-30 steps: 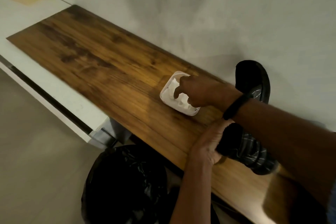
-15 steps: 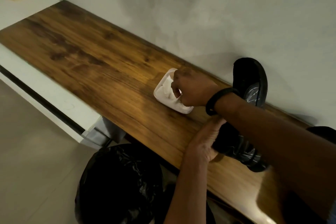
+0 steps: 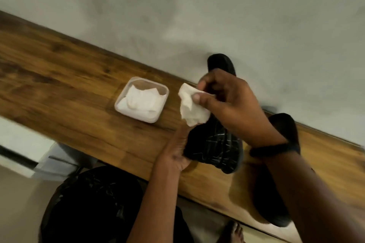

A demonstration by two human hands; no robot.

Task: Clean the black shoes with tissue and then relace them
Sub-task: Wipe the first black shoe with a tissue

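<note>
The right hand [image 3: 233, 108] pinches a crumpled tissue [image 3: 194, 109] above the shoe [image 3: 215, 144]. The left hand [image 3: 175, 152] grips the shoe's near end. The shoe lies on the table [image 3: 59, 85], its long axis running from the front edge to the wall. A tub [image 3: 119, 104] of tissues sits just left of it.

Seemingly a home: wooden shelf [image 3: 59, 77], bare wall [image 3: 197, 6], bin bag [image 3: 88, 203].

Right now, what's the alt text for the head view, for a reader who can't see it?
The right hand pinches a crumpled white tissue above a black shoe that the left hand grips on a wooden table. A white tub of more tissues sits to their left; a second black shoe lies partly hidden behind the right wrist.
</note>
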